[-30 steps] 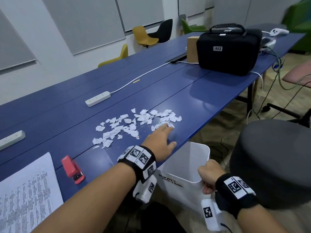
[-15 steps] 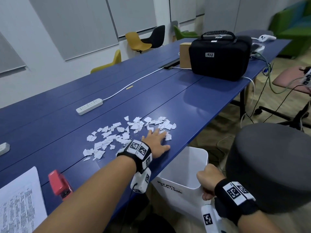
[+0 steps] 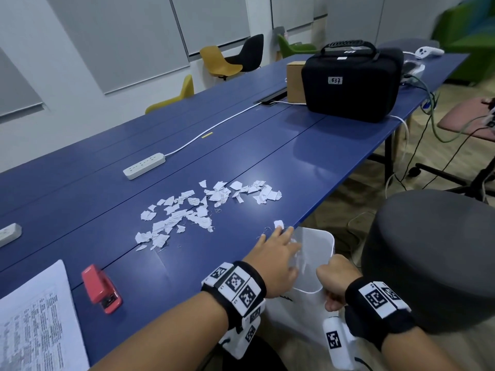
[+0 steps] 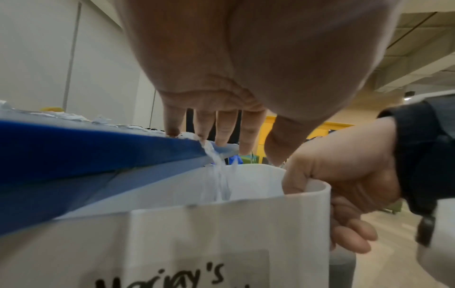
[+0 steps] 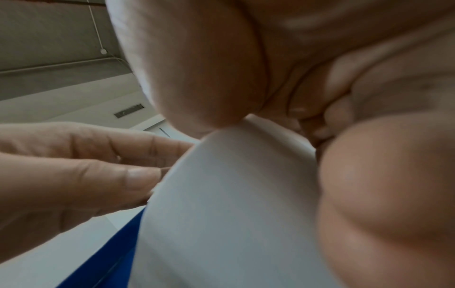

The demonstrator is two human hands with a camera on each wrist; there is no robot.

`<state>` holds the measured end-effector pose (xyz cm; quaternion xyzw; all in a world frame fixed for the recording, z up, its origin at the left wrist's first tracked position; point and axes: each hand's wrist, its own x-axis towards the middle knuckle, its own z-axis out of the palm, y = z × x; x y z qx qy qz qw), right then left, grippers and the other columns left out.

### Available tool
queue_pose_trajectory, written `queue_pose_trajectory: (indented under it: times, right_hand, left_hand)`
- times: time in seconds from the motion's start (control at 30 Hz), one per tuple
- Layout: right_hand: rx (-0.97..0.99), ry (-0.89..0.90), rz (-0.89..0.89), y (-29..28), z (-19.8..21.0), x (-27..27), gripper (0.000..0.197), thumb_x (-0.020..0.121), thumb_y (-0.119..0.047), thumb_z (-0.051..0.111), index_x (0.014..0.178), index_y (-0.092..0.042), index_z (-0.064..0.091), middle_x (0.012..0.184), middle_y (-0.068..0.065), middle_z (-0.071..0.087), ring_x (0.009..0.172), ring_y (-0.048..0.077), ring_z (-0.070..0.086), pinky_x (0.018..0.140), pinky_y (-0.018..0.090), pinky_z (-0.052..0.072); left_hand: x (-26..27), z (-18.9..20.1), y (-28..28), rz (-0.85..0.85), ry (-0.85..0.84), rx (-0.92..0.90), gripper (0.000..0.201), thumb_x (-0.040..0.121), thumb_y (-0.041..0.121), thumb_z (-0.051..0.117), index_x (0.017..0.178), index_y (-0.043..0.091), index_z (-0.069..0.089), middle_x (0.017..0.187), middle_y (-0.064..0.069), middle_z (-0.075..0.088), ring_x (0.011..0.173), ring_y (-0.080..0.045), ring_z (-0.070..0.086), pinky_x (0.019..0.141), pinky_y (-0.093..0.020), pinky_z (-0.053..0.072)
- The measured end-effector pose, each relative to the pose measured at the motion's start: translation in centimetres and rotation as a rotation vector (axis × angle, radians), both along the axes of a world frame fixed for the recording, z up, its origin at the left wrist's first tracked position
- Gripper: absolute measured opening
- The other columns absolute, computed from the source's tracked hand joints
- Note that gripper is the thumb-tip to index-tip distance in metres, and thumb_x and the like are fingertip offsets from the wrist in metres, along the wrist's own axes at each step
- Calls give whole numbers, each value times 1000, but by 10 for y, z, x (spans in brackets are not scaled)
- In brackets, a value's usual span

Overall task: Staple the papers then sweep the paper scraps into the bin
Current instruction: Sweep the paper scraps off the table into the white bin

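Observation:
Torn white paper scraps [image 3: 203, 207] lie scattered on the blue table [image 3: 308, 156]. My left hand [image 3: 276, 250] lies flat, fingers straight, at the table's front edge above the white bin [image 3: 325, 245]. One scrap [image 3: 279, 224] sits by its fingertips. In the left wrist view, scraps [image 4: 218, 165] tumble off the edge into the bin [image 4: 221, 224]. My right hand [image 3: 334, 279] grips the bin's near rim and holds it under the edge; its thumb [image 5: 197, 78] and fingers clamp the wall [image 5: 234, 194]. The printed papers [image 3: 34, 325] and red stapler [image 3: 101, 289] lie at the left.
A white power strip [image 3: 144, 166] with its cable lies behind the scraps; another one [image 3: 9, 234] is at the far left. A black case [image 3: 351, 84] and cardboard box [image 3: 294, 79] stand further along. A grey round stool [image 3: 434, 263] is right of the bin.
My left hand has swept back from the scrap pile to the table's front edge, pushing some scraps over into the bin. My right hand keeps its grip on the rim.

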<state>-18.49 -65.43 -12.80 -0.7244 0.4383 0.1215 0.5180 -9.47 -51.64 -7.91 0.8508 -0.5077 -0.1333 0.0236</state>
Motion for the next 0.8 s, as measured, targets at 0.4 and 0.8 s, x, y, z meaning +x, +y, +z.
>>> queue_pose_trajectory:
  times: [0.4, 0.8]
  right_hand:
    - [-8, 1, -23, 1, -6, -2, 31, 86, -5, 42, 112, 3, 56, 73, 24, 58, 37, 31, 57, 51, 36, 52]
    - [27, -6, -26, -7, -10, -3, 23, 85, -5, 42, 100, 2, 58, 70, 24, 56, 39, 28, 53, 44, 30, 44]
  left_hand:
    - [15, -3, 5, 303, -35, -40, 75, 95, 41, 46, 156, 20, 8, 166, -4, -1, 153, -26, -6, 122, -52, 9]
    - [6, 14, 2, 128, 352, -276, 53, 93, 32, 58, 144, 22, 46, 143, -4, 56, 133, -16, 51, 111, -34, 41]
